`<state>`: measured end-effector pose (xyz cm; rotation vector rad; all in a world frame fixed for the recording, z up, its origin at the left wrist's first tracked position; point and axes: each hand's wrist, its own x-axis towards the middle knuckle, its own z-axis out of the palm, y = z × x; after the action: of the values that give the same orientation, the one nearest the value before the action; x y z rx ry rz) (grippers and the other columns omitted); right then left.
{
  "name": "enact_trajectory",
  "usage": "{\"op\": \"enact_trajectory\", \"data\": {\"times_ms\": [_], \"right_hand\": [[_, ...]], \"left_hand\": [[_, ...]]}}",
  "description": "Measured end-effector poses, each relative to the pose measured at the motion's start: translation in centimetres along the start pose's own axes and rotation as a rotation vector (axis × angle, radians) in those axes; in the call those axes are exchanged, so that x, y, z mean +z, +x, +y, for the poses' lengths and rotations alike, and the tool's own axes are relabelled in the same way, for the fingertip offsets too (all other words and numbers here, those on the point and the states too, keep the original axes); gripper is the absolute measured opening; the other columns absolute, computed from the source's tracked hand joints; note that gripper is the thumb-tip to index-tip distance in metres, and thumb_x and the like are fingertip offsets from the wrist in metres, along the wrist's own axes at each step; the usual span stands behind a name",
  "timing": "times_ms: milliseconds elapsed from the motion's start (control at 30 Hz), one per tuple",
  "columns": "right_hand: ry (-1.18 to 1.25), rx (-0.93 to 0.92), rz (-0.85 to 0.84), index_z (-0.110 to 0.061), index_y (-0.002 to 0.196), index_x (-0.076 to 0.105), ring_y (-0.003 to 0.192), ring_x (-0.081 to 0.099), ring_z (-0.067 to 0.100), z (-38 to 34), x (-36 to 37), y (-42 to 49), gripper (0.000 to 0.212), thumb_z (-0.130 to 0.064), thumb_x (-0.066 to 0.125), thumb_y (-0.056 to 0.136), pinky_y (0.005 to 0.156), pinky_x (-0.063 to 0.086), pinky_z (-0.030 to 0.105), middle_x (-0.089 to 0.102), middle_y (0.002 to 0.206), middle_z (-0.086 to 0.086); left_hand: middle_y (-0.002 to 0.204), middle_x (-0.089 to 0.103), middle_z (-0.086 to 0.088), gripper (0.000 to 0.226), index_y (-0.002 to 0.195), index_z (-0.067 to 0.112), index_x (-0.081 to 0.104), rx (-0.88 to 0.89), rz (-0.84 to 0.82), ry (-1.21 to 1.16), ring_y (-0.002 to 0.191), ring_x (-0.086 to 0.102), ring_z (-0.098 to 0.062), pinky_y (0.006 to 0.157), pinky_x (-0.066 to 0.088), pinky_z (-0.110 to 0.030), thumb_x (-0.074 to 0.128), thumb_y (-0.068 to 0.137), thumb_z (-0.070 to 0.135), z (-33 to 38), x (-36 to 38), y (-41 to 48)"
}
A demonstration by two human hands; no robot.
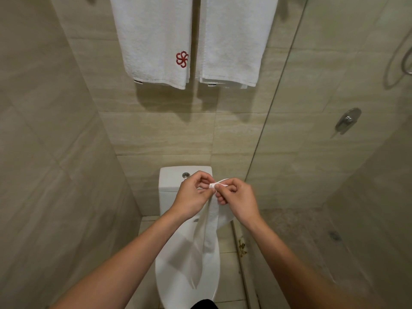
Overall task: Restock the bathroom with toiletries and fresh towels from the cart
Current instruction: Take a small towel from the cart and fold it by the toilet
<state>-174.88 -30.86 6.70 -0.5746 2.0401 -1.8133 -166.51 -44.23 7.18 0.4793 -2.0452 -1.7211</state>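
A small white towel [210,221] hangs from both of my hands above the toilet [178,259]. My left hand [194,195] pinches its top edge from the left, fingers curled. From the right, my right hand [237,198] pinches the same edge, and the two sets of fingertips almost touch. The cloth droops down over the closed toilet lid. Two white towels hang side by side on the back wall: the left towel [153,41] carries a red flower logo, and the right towel [236,41] is plain.
The toilet tank [171,181] with a chrome flush button stands against the tiled back wall. A glass shower partition [278,97] rises to the right, with a chrome valve [346,120] and hose behind it. A tiled wall closes in on the left.
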Motion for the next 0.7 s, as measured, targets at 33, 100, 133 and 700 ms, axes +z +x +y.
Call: {"op": "enact_trajectory", "data": {"times_ms": [33,100,133,700], "right_hand": [[-0.002,-0.003,-0.009,-0.005,0.093,0.072,0.063,0.067,0.021,0.0,-0.1,-0.1,0.012,-0.017,0.075,0.092,0.063,0.057,0.035,0.073,0.071,0.014],[-0.059,-0.022,-0.030,-0.011,0.094,0.073,0.061,0.065,0.017,0.2,-0.5,-0.1,0.011,-0.022,0.073,0.093,0.062,0.055,0.034,0.072,0.070,0.010],[-0.158,-0.051,-0.041,-0.017,0.094,0.074,0.062,0.064,0.015,0.6,-0.8,0.1,0.012,-0.029,0.073,0.092,0.062,0.053,0.035,0.071,0.070,0.005],[-0.547,-0.138,-0.006,-0.024,0.083,0.065,0.077,0.061,0.005,-0.1,-4.1,0.1,0.013,-0.028,0.077,0.088,0.068,0.049,0.029,0.067,0.081,-0.012]], "left_hand": [[0.092,0.070,-0.010,0.018,0.091,0.014,0.065,0.027,0.005,0.044,0.078,0.064,-0.010,0.074,0.054,-0.022,0.073,0.086,-0.001,0.0,0.1,-0.1],[0.089,0.069,-0.010,0.017,0.086,0.014,0.063,0.079,0.012,0.108,0.073,0.060,-0.008,0.071,0.055,-0.025,0.073,0.085,0.002,0.1,0.3,-0.2],[0.088,0.069,-0.010,0.019,0.083,0.016,0.061,0.096,0.030,0.122,0.073,0.059,-0.008,0.072,0.055,-0.029,0.073,0.083,0.001,0.2,0.4,-0.3],[0.114,0.058,0.001,0.067,0.138,0.021,0.043,-0.035,0.041,0.955,0.112,0.048,-0.024,0.092,0.028,-0.038,0.043,0.078,-0.008,-1.9,-3.3,2.3]]}}
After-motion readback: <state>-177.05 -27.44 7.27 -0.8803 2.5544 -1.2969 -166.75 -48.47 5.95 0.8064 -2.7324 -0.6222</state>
